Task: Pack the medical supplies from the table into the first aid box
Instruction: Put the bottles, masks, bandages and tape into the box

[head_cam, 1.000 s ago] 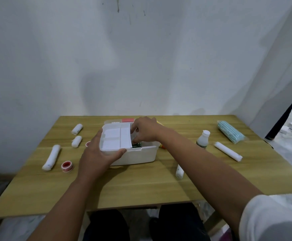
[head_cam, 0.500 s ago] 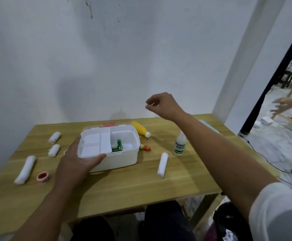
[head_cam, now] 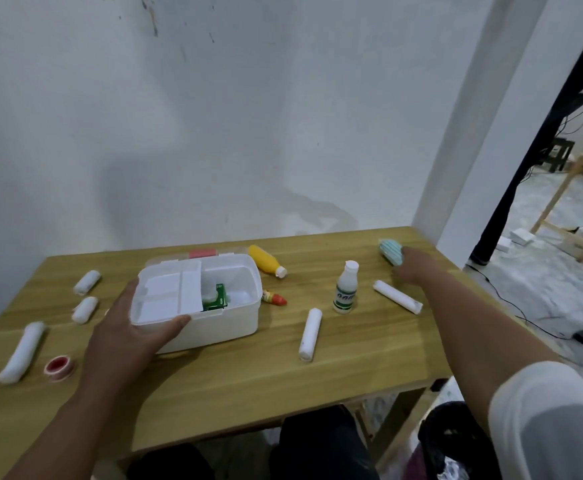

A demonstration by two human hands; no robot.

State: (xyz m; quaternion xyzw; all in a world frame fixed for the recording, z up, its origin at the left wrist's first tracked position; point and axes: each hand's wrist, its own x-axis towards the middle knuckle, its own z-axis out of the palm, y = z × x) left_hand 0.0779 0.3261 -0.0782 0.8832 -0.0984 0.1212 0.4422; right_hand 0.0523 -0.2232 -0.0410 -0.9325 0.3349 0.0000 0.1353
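While the box (head_cam: pixel 210 306) is being steadied at centre-left by the left hand (head_cam: pixel 127 336), the mask pack (head_cam: pixel 391 251), soft and light, is being reached at right by the right hand (head_cam: pixel 413 268); its grip cannot be judged.

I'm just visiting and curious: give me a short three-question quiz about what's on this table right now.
1. True or false: the yellow bottle stands upright.
2. Which hand steadies the first aid box? A) left B) right
3. Fill in: the right hand reaches the ___-striped pack at the table's far right.

Key: 1 false, it lies on its side. 2 A, the left hand grips the box's near corner. 3 blue.
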